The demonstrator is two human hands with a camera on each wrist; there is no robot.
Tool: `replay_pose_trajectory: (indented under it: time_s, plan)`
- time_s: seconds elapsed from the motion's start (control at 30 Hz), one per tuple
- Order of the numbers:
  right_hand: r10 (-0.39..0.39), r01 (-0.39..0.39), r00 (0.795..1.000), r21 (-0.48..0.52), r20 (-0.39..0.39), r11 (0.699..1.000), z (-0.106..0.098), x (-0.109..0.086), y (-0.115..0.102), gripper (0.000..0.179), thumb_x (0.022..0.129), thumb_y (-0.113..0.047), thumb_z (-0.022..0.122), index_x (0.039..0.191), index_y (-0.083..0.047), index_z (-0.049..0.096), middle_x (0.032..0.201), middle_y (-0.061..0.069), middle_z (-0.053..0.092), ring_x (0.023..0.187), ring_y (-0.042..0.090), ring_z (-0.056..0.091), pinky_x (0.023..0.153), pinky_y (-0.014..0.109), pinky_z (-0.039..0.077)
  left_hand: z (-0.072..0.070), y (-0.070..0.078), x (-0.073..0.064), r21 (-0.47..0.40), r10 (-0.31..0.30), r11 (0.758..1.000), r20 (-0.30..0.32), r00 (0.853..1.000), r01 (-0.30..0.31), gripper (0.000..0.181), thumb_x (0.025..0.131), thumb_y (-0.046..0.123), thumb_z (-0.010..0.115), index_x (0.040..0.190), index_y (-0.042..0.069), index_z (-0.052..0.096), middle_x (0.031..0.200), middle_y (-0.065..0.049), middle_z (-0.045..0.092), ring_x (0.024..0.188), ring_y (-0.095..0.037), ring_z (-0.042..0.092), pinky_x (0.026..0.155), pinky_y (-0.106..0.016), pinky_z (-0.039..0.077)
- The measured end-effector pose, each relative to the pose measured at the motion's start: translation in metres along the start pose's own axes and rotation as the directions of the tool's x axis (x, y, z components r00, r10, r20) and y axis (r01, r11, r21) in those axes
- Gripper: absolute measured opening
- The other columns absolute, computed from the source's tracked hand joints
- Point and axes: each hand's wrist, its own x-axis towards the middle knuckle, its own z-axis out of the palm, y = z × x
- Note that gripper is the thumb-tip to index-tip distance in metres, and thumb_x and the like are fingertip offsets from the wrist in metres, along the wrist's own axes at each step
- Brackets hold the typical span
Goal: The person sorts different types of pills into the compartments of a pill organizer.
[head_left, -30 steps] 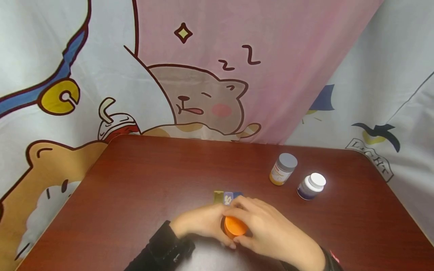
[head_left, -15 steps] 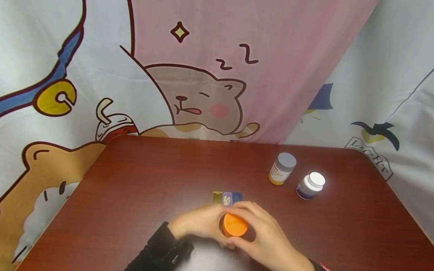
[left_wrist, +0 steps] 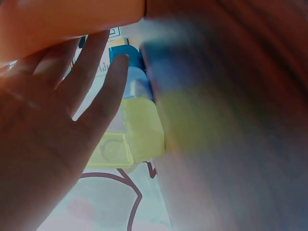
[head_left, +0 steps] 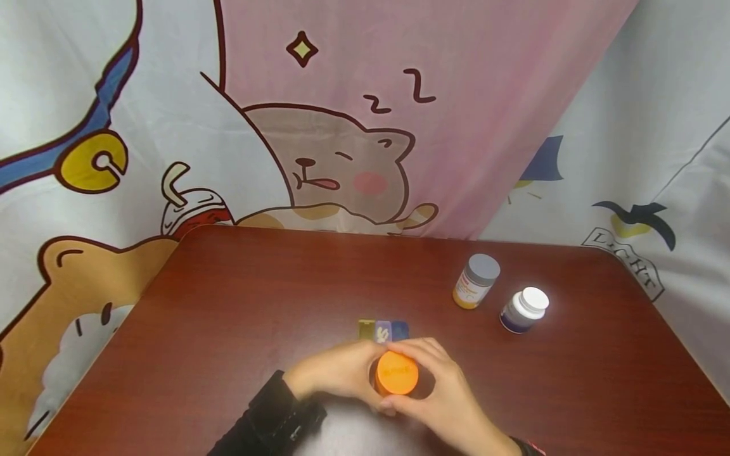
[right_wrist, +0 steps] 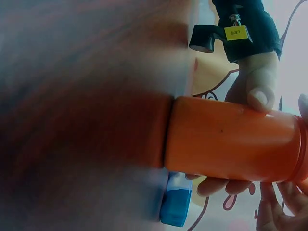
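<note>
An orange bottle (right_wrist: pixel 231 139) stands upright on the table, its orange cap (head_left: pixel 397 373) seen from above in the head view. My left hand (head_left: pixel 342 373) grips the body from the left, thumb on the near side and fingers behind. From the right, my right hand (head_left: pixel 441 392) curls thumb and forefinger round the cap, with a gap between the palm and the cap. Just beyond the hands lies a small pill organizer (head_left: pixel 383 330) with yellow, lilac and blue sections, partly hidden by them. In the left wrist view its yellow section (left_wrist: pixel 142 130) lies past my left fingers.
Farther right stand a grey-capped bottle (head_left: pixel 476 282) with an orange base and a white bottle (head_left: pixel 525 310) with a dark blue base. The reddish-brown table (head_left: pixel 256 285) ends at a printed cartoon curtain (head_left: pixel 456 126).
My right hand has turned round the cap, its wrist swinging left and toward me, uncovering more of the cap. My left hand keeps its grip on the bottle in the same place.
</note>
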Motion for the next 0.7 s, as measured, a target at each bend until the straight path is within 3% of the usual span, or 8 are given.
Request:
replay_pose_trajectory:
  time_s: [0.43, 0.57, 0.7]
  plan:
    - [-0.113, 0.109, 0.991, 0.055, 0.075, 0.993, -0.01, 0.01, 0.015, 0.065, 0.064, -0.021, 0.101, 0.124, -0.017, 0.077, 0.11, -0.006, 0.076, 0.104, 0.009, 0.062, 0.096, 0.018, 0.048, -0.001, -0.002, -0.001, 0.117, -0.013, 0.993, -0.017, 1.0, 0.015, 0.057, 0.074, 0.03, 0.094, 0.125, 0.024, 0.069, 0.103, 0.021, 0.069, 0.089, 0.006, 0.06, 0.086, -0.018, 0.051]
    - [-0.17, 0.153, 0.973, 0.114, 0.154, 0.982, -0.014, 0.013, 0.022, 0.063, 0.067, -0.021, 0.1, 0.125, -0.017, 0.076, 0.114, -0.005, 0.077, 0.106, 0.009, 0.06, 0.096, 0.023, 0.049, 0.0, -0.003, -0.001, 0.131, 0.011, 0.991, 0.007, 1.0, -0.011, 0.062, 0.074, 0.028, 0.094, 0.13, 0.025, 0.068, 0.11, 0.021, 0.069, 0.095, 0.006, 0.06, 0.091, -0.018, 0.05]
    - [-0.23, 0.191, 0.94, 0.17, 0.253, 0.967, -0.019, 0.02, 0.029, 0.061, 0.071, -0.021, 0.098, 0.127, -0.016, 0.074, 0.119, -0.002, 0.075, 0.109, 0.012, 0.058, 0.097, 0.028, 0.049, 0.0, -0.001, -0.001, 0.139, 0.001, 0.99, 0.02, 1.0, -0.004, 0.061, 0.073, 0.028, 0.095, 0.128, 0.025, 0.068, 0.109, 0.022, 0.068, 0.095, 0.006, 0.059, 0.092, -0.018, 0.049]
